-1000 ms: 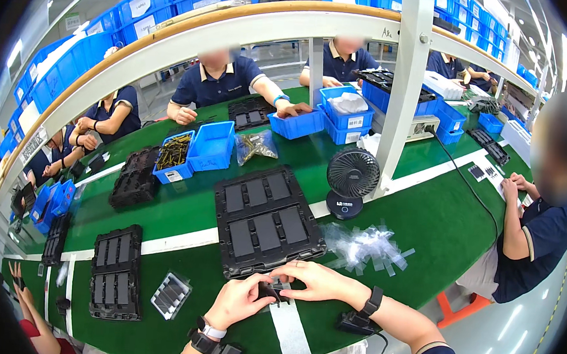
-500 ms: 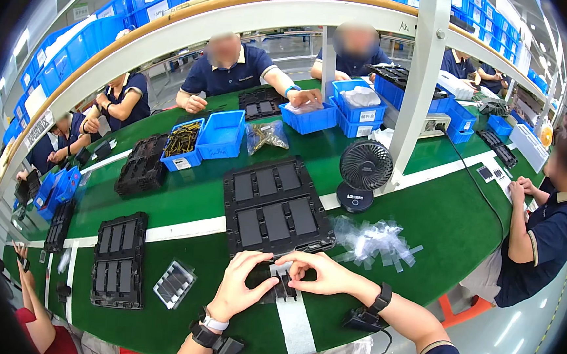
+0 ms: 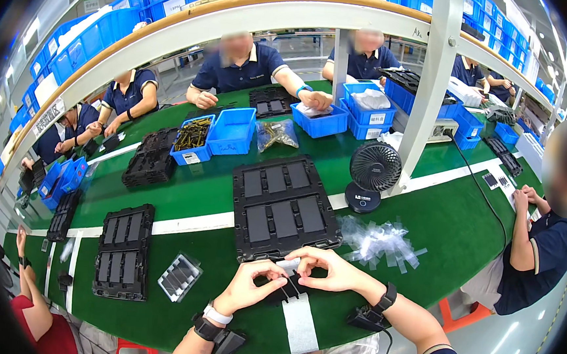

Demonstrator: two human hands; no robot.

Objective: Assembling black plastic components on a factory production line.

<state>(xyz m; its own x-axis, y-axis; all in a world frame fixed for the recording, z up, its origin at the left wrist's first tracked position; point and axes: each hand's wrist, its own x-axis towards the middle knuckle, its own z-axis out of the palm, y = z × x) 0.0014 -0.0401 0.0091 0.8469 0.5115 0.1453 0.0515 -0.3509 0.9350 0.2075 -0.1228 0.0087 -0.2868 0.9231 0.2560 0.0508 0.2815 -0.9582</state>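
My left hand (image 3: 249, 288) and my right hand (image 3: 329, 270) meet just beyond the near table edge, thumbs and forefingers pinched. Between the fingertips is a small thin black part (image 3: 295, 287), its exact kind too small to make out. Below it runs a white strip (image 3: 301, 326) on the green tabletop. Directly beyond my hands lies a large black tray (image 3: 237, 203) holding several flat dark rectangular panels. Loose clear film strips (image 3: 384, 243) are heaped right of the tray. A small clear tray (image 3: 179, 277) with dark pieces sits left of my left hand.
A small black fan (image 3: 375, 167) stands beyond the films, near a white post (image 3: 430, 88). More black trays (image 3: 124, 251) lie left. Blue bins (image 3: 232, 132), one with brass-coloured pieces, and a bag of small parts (image 3: 276, 134) are farther back. Co-workers sit around the table.
My fingers have shifted around the small black part, which now shows as thinner. The view has moved slightly, so the table things appear farther right.
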